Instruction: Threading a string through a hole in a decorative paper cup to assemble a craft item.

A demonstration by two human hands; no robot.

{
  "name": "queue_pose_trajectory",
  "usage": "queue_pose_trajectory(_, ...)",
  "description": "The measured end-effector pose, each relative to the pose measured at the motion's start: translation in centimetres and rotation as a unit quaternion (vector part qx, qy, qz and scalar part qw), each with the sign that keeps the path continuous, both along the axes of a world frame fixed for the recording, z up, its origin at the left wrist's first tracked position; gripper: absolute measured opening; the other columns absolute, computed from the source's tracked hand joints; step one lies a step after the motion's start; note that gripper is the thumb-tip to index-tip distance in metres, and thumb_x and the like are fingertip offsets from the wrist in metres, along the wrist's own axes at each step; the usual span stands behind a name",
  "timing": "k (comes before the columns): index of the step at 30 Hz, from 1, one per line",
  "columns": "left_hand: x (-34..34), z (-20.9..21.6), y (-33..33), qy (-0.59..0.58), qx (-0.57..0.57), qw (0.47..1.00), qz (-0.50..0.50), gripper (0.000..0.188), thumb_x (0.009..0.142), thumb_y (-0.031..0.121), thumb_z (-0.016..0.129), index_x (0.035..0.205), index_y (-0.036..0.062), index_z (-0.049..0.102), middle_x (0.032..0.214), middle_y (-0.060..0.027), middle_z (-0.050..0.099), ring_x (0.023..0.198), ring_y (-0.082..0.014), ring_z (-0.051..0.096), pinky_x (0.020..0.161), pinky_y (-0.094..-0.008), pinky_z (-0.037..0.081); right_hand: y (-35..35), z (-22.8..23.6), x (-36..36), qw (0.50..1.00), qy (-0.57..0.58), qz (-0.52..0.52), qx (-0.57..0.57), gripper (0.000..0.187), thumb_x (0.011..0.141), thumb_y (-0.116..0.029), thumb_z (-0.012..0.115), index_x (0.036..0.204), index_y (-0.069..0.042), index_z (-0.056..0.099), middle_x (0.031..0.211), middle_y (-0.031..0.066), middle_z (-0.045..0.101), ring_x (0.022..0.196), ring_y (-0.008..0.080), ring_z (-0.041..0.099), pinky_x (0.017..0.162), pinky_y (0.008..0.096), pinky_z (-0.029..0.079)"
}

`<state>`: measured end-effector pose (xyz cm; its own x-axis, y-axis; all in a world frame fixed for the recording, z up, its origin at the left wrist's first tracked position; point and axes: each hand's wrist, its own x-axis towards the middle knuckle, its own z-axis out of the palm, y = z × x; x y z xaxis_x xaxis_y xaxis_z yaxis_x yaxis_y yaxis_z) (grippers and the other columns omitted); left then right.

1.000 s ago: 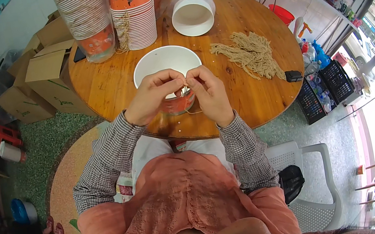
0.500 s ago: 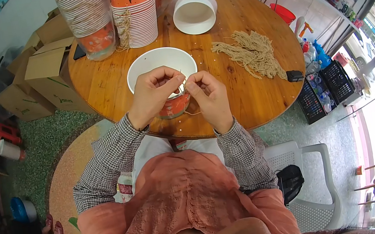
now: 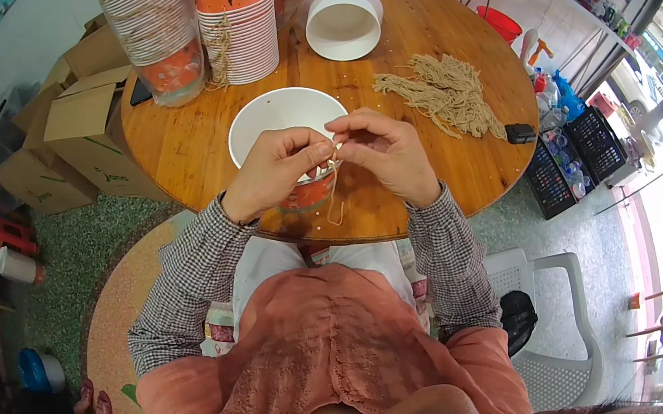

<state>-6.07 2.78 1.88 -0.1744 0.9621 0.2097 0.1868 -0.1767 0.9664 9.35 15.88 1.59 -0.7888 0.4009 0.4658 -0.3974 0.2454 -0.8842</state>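
Observation:
An orange paper bucket point(image 3: 307, 196) with a white inside stands at the near edge of the round wooden table. Over its near right rim my two hands meet, fingertips almost touching. My left hand point(image 3: 274, 171) is closed in a pinch at the rim. My right hand point(image 3: 390, 154) pinches a strand of tan twine point(image 3: 336, 197) beside it. A loose end of the twine hangs down in front of the bucket's right side. What exactly lies between the fingertips is partly hidden. To the right lies a loose heap of twine point(image 3: 455, 101).
A stack of paper buckets point(image 3: 241, 45) stands at the back, next to a plastic-wrapped stack point(image 3: 157, 29). A bagged stack of white buckets point(image 3: 345, 32) lies on its side. A small black object point(image 3: 521, 134) sits at the right edge. Cardboard boxes point(image 3: 92, 129) stand left; a plastic chair point(image 3: 548, 328) right.
My right hand has shifted right and turned, its fingers now higher at the rim. The twine's loose end now hangs lower in view. The bucket has moved very slightly.

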Motion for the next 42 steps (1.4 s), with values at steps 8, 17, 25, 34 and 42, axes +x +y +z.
queue_pose_trajectory(8,0.0,0.4,0.0,-0.001,0.0,1.0,-0.001,0.022,0.096,0.018,0.059,0.097,-0.0022,0.066,0.079,0.0026,0.061,0.069,-0.0033,0.051,0.062,-0.0194,0.044,-0.9,0.5,0.5,0.988,0.002,-0.076,0.134,0.011,0.083,-0.001,0.067,0.095,0.001,0.068,0.086,0.0053,0.063,0.079,0.0121,0.06,0.069,0.0229,0.047)
queue_pose_trajectory(17,0.6,0.2,-0.1,0.161,0.106,0.977,0.095,0.013,0.089,0.008,0.062,0.098,-0.0002,0.067,0.088,-0.0047,0.066,0.078,-0.0111,0.06,0.071,-0.0257,0.048,-2.1,-2.2,-0.3,0.985,0.012,-0.168,0.033,0.006,0.087,-0.003,0.064,0.091,0.001,0.064,0.084,0.0038,0.063,0.068,0.0101,0.059,0.059,0.0228,0.046)
queue_pose_trajectory(25,1.2,0.6,-0.3,0.305,0.195,0.915,0.18,0.007,0.081,0.003,0.066,0.087,0.0021,0.064,0.079,-0.0079,0.056,0.071,-0.0207,0.056,0.063,-0.0305,0.046,-3.5,-2.9,-0.7,0.974,-0.028,-0.044,-0.221,0.009,0.094,-0.009,0.058,0.1,-0.001,0.056,0.087,0.0052,0.063,0.056,0.0064,0.059,0.041,0.0164,0.041)
queue_pose_trajectory(34,0.6,0.6,-0.5,0.324,0.153,0.914,0.192,0.01,0.081,0.01,0.07,0.087,0.0033,0.065,0.077,-0.0073,0.054,0.069,-0.0202,0.055,0.061,-0.0305,0.045,-3.0,-3.6,-0.8,0.981,-0.042,-0.075,-0.174,0.009,0.094,-0.008,0.059,0.099,-0.001,0.058,0.084,0.0029,0.061,0.063,0.0055,0.058,0.051,0.0168,0.045)
queue_pose_trajectory(42,0.2,1.0,-0.3,0.271,0.112,0.949,0.114,0.008,0.081,0.007,0.069,0.085,0.0003,0.067,0.074,-0.009,0.054,0.067,-0.0227,0.055,0.059,-0.0315,0.043,-2.8,-3.6,-0.8,0.982,-0.01,-0.083,-0.167,0.009,0.095,-0.01,0.058,0.098,-0.002,0.058,0.079,0.0001,0.058,0.061,0.0036,0.054,0.05,0.0161,0.043)
